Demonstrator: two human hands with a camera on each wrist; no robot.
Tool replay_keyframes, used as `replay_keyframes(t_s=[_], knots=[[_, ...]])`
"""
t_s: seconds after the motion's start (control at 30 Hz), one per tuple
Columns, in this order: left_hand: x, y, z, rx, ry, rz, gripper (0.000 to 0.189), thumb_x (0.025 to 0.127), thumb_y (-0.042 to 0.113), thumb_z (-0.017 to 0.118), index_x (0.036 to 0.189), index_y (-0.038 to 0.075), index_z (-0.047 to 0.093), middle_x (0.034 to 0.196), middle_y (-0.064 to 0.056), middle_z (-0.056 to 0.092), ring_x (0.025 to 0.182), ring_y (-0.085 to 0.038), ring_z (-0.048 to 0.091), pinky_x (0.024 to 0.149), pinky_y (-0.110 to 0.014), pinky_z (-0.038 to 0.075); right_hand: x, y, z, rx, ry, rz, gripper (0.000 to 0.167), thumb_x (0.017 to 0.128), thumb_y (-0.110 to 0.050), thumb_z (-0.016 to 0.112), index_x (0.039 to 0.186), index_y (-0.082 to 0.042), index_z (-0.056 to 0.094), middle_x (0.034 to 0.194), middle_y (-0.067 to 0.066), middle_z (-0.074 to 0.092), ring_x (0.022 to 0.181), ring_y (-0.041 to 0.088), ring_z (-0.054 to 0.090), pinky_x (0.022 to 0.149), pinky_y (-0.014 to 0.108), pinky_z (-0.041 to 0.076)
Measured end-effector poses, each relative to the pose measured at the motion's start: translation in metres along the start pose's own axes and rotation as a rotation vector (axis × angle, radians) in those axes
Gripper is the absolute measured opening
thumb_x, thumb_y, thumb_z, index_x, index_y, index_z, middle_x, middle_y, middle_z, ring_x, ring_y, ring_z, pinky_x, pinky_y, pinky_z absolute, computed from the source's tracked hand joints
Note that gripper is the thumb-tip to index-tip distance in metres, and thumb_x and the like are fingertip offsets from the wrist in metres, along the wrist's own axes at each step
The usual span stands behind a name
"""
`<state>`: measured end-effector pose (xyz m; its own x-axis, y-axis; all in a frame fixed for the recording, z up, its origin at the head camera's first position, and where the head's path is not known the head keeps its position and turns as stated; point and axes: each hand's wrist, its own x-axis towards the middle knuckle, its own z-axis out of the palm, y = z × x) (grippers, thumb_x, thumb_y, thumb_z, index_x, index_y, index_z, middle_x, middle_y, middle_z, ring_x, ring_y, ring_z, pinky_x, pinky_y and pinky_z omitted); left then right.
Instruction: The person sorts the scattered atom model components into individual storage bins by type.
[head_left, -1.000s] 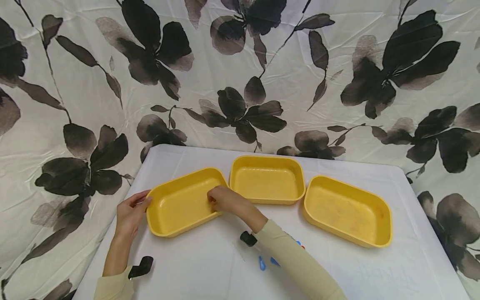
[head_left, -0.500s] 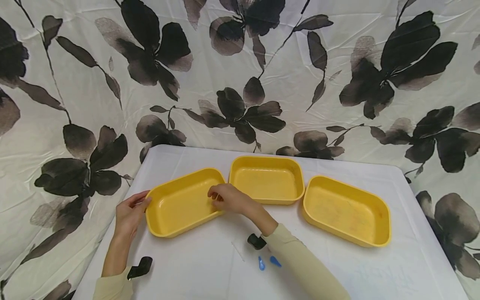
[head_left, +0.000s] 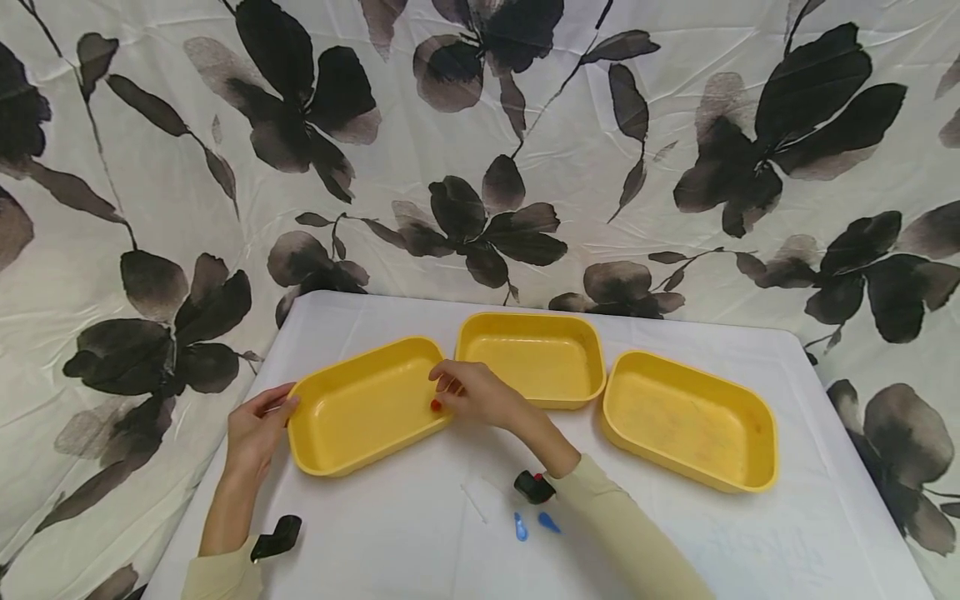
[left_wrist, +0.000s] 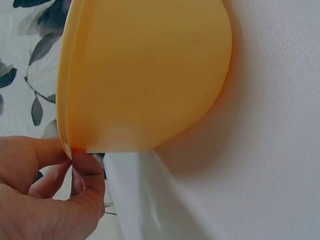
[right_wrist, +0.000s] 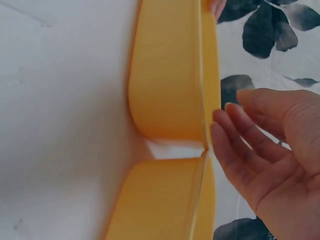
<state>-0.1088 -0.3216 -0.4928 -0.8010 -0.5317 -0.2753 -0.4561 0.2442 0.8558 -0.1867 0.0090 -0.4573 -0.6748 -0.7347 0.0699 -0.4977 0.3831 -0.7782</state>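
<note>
At the left of the head view, my left hand (head_left: 253, 435) pinches the near-left rim of a yellow plastic tray (head_left: 360, 417). In the left wrist view, thumb and fingers (left_wrist: 90, 175) meet at that rim. My right hand (head_left: 480, 396) hovers over the tray's right end with nothing in its fingers. The right wrist view has those fingers (right_wrist: 235, 145) loosely bent beside the rim, the thumb apart. Just under them in the head view, a small red round piece (head_left: 436, 405) shows inside the tray.
Two more yellow trays, a middle one (head_left: 528, 358) and a right one (head_left: 690, 421), stand on the white-covered table (head_left: 375, 533). Two blue drop-shaped pieces (head_left: 521, 527) lie near the right forearm. Another bit of red (head_left: 537, 477) shows beside the black wrist camera (head_left: 534, 488).
My right hand has drawn back to the right and its fingers have loosened; the red piece in the tray now shows. My left hand stays at the rim.
</note>
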Motion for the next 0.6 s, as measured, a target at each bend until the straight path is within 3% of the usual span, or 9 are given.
replay_keyframes(t_s=[0.37,0.6], knots=[[0.0,0.0,-0.002,-0.012,-0.005,0.003,0.045,0.104,0.019,0.062,0.145,0.001,0.056,0.129,-0.013,0.057,0.093,-0.008,0.057,0.073,-0.007,0.051,-0.025,0.005,-0.005,0.01,0.123,-0.076,0.022,0.097,-0.002,0.069,0.116,0.007,0.065,0.102,0.011,0.069,0.092,0.021,0.064,0.084,0.034,0.059],[0.0,0.0,-0.001,-0.028,-0.008,0.01,0.044,0.104,0.018,0.062,0.145,0.001,0.056,0.127,-0.011,0.057,0.091,-0.006,0.057,0.074,-0.008,0.052,-0.044,0.01,-0.006,0.042,0.18,-0.044,0.019,0.096,-0.007,0.072,0.112,0.002,0.067,0.102,0.007,0.068,0.092,0.019,0.065,0.084,0.04,0.059]])
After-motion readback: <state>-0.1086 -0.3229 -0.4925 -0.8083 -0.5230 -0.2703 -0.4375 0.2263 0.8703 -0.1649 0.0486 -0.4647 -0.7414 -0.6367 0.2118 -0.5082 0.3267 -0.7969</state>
